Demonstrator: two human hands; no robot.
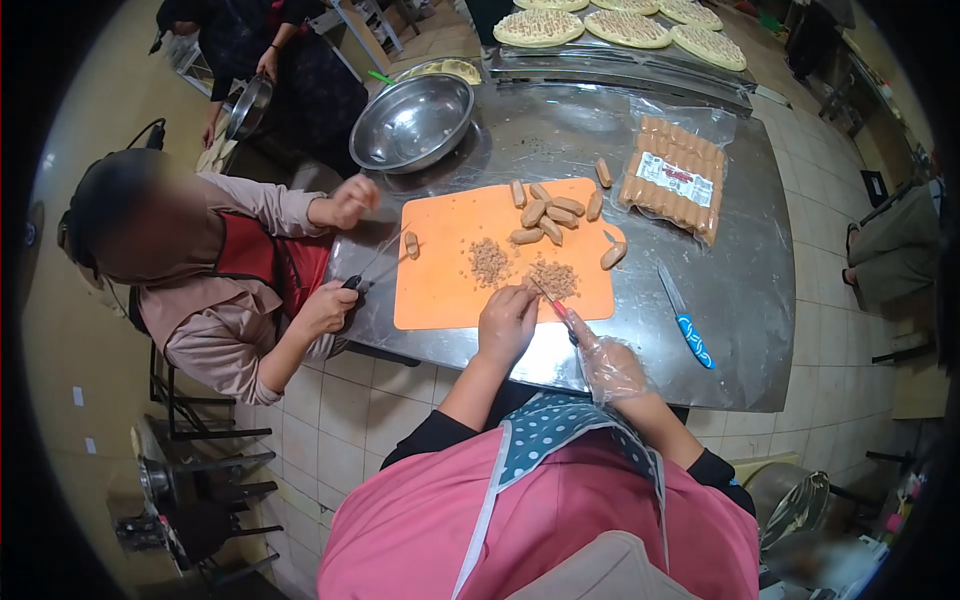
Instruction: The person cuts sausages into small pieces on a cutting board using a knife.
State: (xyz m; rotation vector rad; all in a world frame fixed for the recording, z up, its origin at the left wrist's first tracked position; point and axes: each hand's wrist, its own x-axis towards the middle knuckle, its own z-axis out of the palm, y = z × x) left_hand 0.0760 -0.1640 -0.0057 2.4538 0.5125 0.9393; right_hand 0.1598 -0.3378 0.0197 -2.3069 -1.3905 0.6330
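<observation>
My right hand [612,368], in a clear plastic glove, grips a small knife [556,306] with a red handle. Its blade touches a pile of finely chopped sausage [556,279] on the orange cutting board [430,290]. Close beside the blade, my bare left hand [508,322] is closed, fingertips bunched at the pile's near edge; whatever they hold is hidden. A second chopped pile [489,263] lies just to the left. Farther back on the board is a heap of sausage pieces [533,213], and one piece [613,255] rests at the right edge.
A blue-handled knife [690,335] lies on the steel table [745,290], right of the board. Behind it is a sausage pack [672,185]. A steel bowl [412,122] stands back left. At left, a co-worker [240,270] holds a knife near a sausage piece [411,244]. Topped dough rounds [628,28] sit behind.
</observation>
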